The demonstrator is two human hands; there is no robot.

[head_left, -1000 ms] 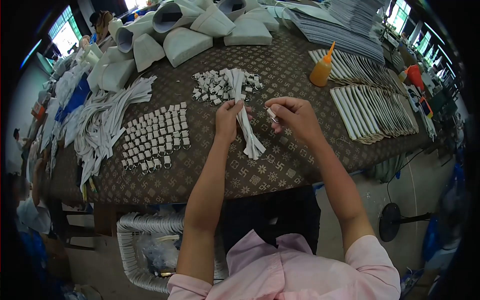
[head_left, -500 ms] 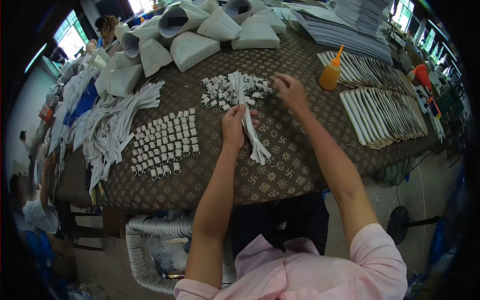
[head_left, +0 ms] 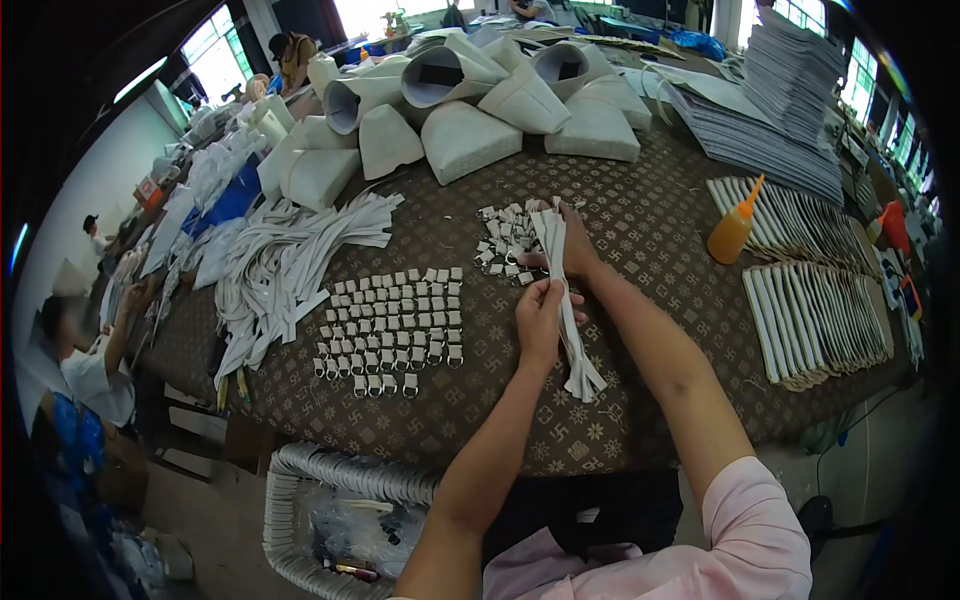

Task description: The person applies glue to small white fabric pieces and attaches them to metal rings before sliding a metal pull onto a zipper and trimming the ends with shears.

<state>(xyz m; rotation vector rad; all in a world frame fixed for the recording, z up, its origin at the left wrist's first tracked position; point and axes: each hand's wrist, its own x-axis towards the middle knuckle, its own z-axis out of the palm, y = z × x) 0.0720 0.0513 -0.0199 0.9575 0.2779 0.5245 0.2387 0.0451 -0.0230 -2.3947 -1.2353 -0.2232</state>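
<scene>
Patterned table (head_left: pixel 620 420), strap bundles (head_left: pixel 290 265), loop rows (head_left: pixel 395 325), bottle (head_left: pixel 732 232)

A sewing workshop: fabric strips (head_left: pixel 290 265), stacked grey sheets (head_left: pixel 790 90) and co-workers (head_left: pixel 85 360) crowd long tables (head_left: pixel 640 215).

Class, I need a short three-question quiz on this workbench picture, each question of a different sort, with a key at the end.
1. True or false: the left hand holds a bundle of white strips.
2. Multiple choice: the right hand reaches into which thing? A) the orange glue bottle B) the loose pile of small metal-ring tabs C) the neat rows of tabs
3. Fill the gap: the orange glue bottle stands ____ on the patterned table, its nozzle pointing up.

Key: 1 true. 2 B. 3 upright.
</scene>
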